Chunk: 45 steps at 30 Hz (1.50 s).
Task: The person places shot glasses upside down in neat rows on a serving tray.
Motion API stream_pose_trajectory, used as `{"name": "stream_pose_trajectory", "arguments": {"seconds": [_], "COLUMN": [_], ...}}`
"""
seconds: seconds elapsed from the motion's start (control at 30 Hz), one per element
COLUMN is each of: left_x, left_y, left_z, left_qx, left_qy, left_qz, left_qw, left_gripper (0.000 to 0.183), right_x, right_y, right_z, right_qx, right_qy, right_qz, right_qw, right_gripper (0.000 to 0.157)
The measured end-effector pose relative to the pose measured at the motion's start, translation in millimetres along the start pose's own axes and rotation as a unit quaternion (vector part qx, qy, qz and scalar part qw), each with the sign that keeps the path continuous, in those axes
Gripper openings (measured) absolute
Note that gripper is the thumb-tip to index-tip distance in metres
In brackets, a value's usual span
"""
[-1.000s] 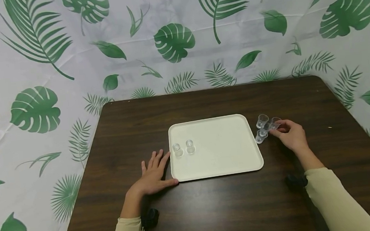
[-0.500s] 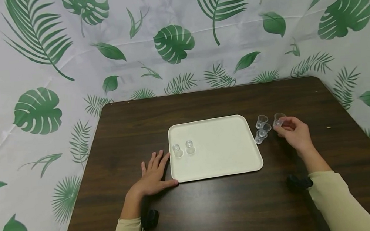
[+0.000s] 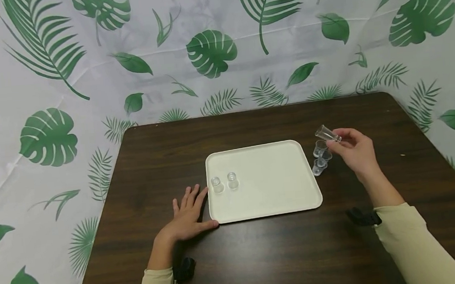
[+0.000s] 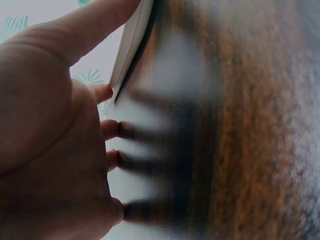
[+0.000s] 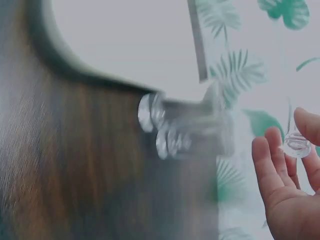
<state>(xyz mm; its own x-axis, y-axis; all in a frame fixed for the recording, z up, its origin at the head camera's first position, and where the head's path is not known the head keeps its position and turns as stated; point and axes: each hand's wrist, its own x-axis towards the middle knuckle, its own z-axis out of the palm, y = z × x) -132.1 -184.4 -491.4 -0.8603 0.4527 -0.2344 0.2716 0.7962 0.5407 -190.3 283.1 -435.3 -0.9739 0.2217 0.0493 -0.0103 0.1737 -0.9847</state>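
Note:
My right hand (image 3: pixel 355 151) pinches a clear shot glass (image 3: pixel 327 133) near its thick base. The glass is off the table, tilted with its mouth toward the upper left. Just below it, a small cluster of clear shot glasses (image 3: pixel 319 167) stands upright beside the right edge of a cream tray (image 3: pixel 274 201); their overlap makes the number hard to tell. On the tray's left part are two shot glasses, one (image 3: pixel 217 185) left of the other (image 3: pixel 233 180), seemingly mouth down. My left hand (image 3: pixel 186 217) lies with fingers spread, its fingertips and thumb touching the tray's left edge and near corner.
A dark wooden table (image 3: pixel 263 262) carries everything. Behind it and at its sides hangs a white cloth (image 3: pixel 164 84) with green leaf prints. Each wrist wears a dark camera mount.
My right hand has drawn a shot glass out to the right of the cluster, then lifted it and tipped it over to the left. My left hand and the tray have stayed put.

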Motion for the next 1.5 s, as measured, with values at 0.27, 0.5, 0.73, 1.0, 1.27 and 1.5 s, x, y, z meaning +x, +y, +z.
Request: {"name": "stream_pose_trajectory", "arguments": {"seconds": [0.27, 0.5, 0.73, 1.0, 1.27, 1.5], "left_x": [1.2, -0.1, -0.3, 0.2, -1.9, -2.0], "left_y": [0.7, -0.3, 0.4, 0.4, -0.7, -1.2], "left_z": [-3.8, -2.4, -4.2, -3.5, -4.9, -5.1], "left_qx": [-0.001, 0.000, -0.004, -0.004, -0.011, -0.015], "left_qy": [-0.007, -0.006, -0.005, -0.006, -0.002, 0.003], "left_qz": [-0.002, -0.004, 0.000, -0.006, 0.001, 0.008], "left_qw": [1.0000, 1.0000, 1.0000, 1.0000, 0.9999, 0.9999], "left_gripper": [0.100, 0.101, 0.102, 0.101, 0.101, 0.102], "right_x": [-0.2, -0.2, -4.0, -12.3, -28.3, -39.1], "right_y": [-9.6, -16.1, -18.4, -12.0, 3.0, 11.3], "right_z": [29.9, 61.8, 88.8, 121.5, 155.7, 173.0], "right_qx": [-0.118, -0.155, -0.151, -0.158, -0.174, -0.187], "right_qy": [-0.028, -0.071, -0.100, -0.119, -0.157, -0.176], "right_qz": [-0.047, -0.062, -0.068, -0.098, -0.127, -0.153], "right_qw": [0.992, 0.983, 0.981, 0.975, 0.964, 0.954], "right_gripper": [0.038, 0.036, 0.035, 0.036, 0.034, 0.034]}}
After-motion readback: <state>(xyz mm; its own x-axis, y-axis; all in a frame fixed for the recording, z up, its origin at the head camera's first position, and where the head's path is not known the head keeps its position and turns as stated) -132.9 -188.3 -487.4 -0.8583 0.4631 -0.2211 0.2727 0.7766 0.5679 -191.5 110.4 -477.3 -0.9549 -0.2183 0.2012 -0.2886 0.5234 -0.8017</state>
